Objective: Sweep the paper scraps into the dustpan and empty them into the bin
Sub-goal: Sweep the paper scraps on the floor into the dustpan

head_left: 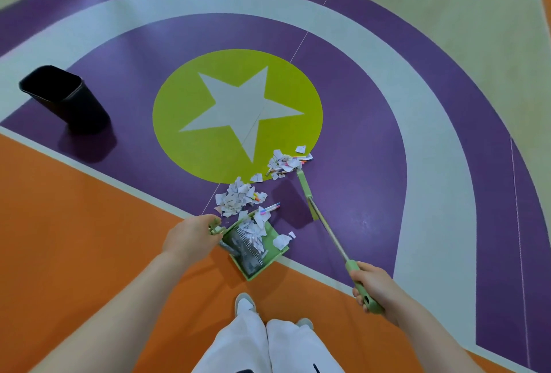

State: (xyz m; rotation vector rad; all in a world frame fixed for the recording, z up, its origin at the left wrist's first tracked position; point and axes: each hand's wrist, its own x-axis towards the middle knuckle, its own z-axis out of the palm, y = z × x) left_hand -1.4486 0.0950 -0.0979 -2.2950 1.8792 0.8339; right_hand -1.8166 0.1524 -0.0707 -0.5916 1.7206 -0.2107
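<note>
Green plastic marks both tools. The left hand [190,234] grips the handle of the green dustpan [255,249], which sits on the floor [89,223] at the edge between the orange and purple areas, its mouth facing away from the person. Paper scraps [253,231] already lie inside the pan, with one crumpled piece on its right rim. Just beyond its mouth is a heap of torn paper [235,199] mixed with a few marker pens [269,209]. The right hand [371,287] is curled round the grip of the green broom [310,202], whose long handle runs up and to the left to a head resting against a second, farther pile of scraps and pens [286,164] at the rim of the yellow-green circle with the pale star [238,113]. A black bin [64,98] stands well apart at the far left, on the purple band. White trouser legs and shoes show at the near edge.
</note>
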